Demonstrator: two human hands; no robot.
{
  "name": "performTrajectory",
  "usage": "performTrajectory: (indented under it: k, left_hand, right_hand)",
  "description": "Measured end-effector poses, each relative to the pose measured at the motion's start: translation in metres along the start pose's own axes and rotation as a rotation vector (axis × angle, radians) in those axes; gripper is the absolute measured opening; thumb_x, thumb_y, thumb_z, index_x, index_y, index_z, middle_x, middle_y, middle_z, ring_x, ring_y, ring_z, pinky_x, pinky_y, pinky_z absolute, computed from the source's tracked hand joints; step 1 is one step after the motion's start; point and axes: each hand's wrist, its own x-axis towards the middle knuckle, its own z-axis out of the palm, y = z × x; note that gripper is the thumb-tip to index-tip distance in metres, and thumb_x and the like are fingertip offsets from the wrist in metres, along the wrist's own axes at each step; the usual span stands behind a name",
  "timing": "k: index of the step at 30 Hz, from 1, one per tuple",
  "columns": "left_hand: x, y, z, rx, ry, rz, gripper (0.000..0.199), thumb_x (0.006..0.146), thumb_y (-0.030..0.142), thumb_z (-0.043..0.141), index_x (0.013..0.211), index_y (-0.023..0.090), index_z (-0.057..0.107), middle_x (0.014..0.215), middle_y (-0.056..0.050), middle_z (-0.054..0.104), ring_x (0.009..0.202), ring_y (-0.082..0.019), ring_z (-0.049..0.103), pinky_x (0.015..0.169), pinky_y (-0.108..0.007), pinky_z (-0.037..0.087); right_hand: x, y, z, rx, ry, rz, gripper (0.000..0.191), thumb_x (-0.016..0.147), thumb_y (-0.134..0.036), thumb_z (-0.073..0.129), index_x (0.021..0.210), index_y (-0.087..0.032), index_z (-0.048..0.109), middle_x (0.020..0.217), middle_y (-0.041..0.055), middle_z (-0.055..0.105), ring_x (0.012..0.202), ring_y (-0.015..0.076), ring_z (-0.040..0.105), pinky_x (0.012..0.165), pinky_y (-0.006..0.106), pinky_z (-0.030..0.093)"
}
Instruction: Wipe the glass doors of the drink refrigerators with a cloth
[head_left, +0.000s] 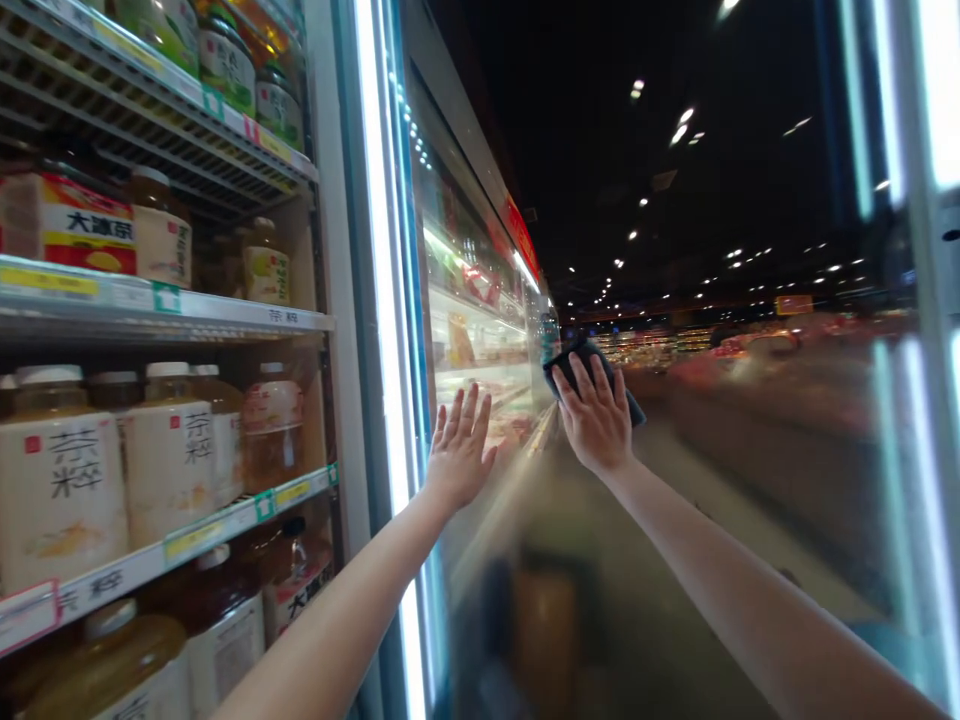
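A glass door (720, 600) of a drinks cooler stands in front of me, see-through and with faint reflections. My left hand (461, 455) lies flat against the glass near its lit edge, fingers spread, holding nothing. To the right of it, my right hand (596, 415) presses a dark folded cloth (636, 408) to the glass. The fingers are stretched over the cloth, and part of it sticks out beyond them. Both arms reach forward from the bottom of the view.
Cooler shelves on the left hold several bottles, among them a large pale-labelled bottle (64, 490). A bright light strip (386, 300) runs down the cooler frame. Through the glass appear another lit cooler (472, 300) and blurred store displays.
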Motion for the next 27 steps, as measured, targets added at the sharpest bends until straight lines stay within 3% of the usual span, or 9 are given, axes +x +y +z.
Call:
performTrajectory:
  k: [2,5,9,12,15,18,21,24,27]
  left_hand:
    - [0.005,0.013,0.002,-0.025,0.005,0.023,0.083,0.096,0.033,0.053,0.163,0.021,0.006,0.171,-0.009,0.008,0.158,-0.027,0.002,0.128,-0.052,0.008]
    - [0.017,0.031,0.005,-0.052,0.022,0.026,0.084,0.095,0.032,0.054,0.163,0.021,0.006,0.171,-0.008,0.008,0.158,-0.028,0.002,0.128,-0.053,0.008]
    - [0.029,0.048,0.010,-0.073,0.021,0.053,0.083,0.095,0.033,0.055,0.163,0.021,0.011,0.171,-0.009,0.009,0.158,-0.029,0.002,0.127,-0.054,0.009]
    - [0.032,0.059,0.015,-0.083,0.031,0.062,0.082,0.094,0.033,0.056,0.163,0.021,0.013,0.171,-0.009,0.010,0.158,-0.030,0.002,0.127,-0.054,0.009]
    - [0.036,0.072,0.019,-0.086,0.034,0.100,0.085,0.093,0.032,0.057,0.163,0.022,0.010,0.171,-0.009,0.010,0.158,-0.030,0.000,0.127,-0.056,0.008]
    - [0.047,0.088,0.020,-0.086,0.033,0.152,0.088,0.092,0.031,0.057,0.163,0.022,0.006,0.171,-0.009,0.009,0.158,-0.030,-0.001,0.127,-0.056,0.008]
    - [0.059,0.103,0.023,-0.098,0.033,0.183,0.090,0.093,0.032,0.057,0.163,0.024,0.002,0.171,-0.008,0.006,0.158,-0.030,-0.001,0.126,-0.057,0.009]
    - [0.063,0.115,0.026,-0.119,0.028,0.195,0.091,0.093,0.033,0.058,0.163,0.024,0.000,0.171,-0.008,0.006,0.157,-0.030,-0.002,0.126,-0.058,0.010]
    - [0.064,0.127,0.027,-0.138,0.013,0.228,0.090,0.093,0.033,0.059,0.163,0.023,0.004,0.171,-0.009,0.008,0.157,-0.030,-0.003,0.126,-0.059,0.008]
  right_hand:
    - [-0.013,0.001,-0.002,-0.003,-0.068,-0.112,0.063,0.098,-0.024,0.051,0.158,-0.029,0.033,0.163,0.0075,0.036,0.153,0.0327,0.024,0.122,0.061,0.018]
    - [-0.003,0.014,-0.005,0.010,-0.146,-0.259,0.061,0.099,-0.024,0.050,0.158,-0.033,0.034,0.164,0.0034,0.035,0.153,0.0291,0.025,0.124,0.058,0.018]
    - [0.012,0.051,-0.014,-0.025,-0.048,-0.059,0.059,0.100,-0.028,0.049,0.157,-0.029,0.036,0.165,0.0065,0.032,0.154,0.0323,0.023,0.123,0.061,0.018]
    - [-0.011,0.062,-0.019,-0.063,0.034,0.111,0.061,0.100,-0.028,0.049,0.159,-0.027,0.033,0.166,0.0091,0.030,0.154,0.0351,0.020,0.121,0.064,0.020]
    - [-0.031,0.062,-0.022,-0.073,-0.033,-0.020,0.062,0.100,-0.026,0.050,0.159,-0.030,0.031,0.165,0.0056,0.032,0.154,0.0320,0.021,0.122,0.059,0.021]
    - [-0.019,0.078,-0.028,-0.082,-0.109,-0.135,0.060,0.101,-0.027,0.049,0.158,-0.034,0.033,0.165,0.0006,0.034,0.154,0.0279,0.023,0.125,0.054,0.020]
    - [-0.005,0.112,-0.036,-0.122,-0.062,0.023,0.059,0.101,-0.032,0.049,0.158,-0.032,0.034,0.166,0.0020,0.031,0.155,0.0296,0.021,0.124,0.055,0.020]
    - [-0.024,0.134,-0.042,-0.170,0.042,0.244,0.062,0.101,-0.032,0.048,0.160,-0.029,0.030,0.167,0.0053,0.028,0.155,0.0322,0.018,0.122,0.059,0.024]
    - [-0.053,0.136,-0.047,-0.188,0.017,0.207,0.062,0.101,-0.030,0.047,0.160,-0.029,0.029,0.166,0.0058,0.030,0.155,0.0317,0.018,0.122,0.059,0.024]
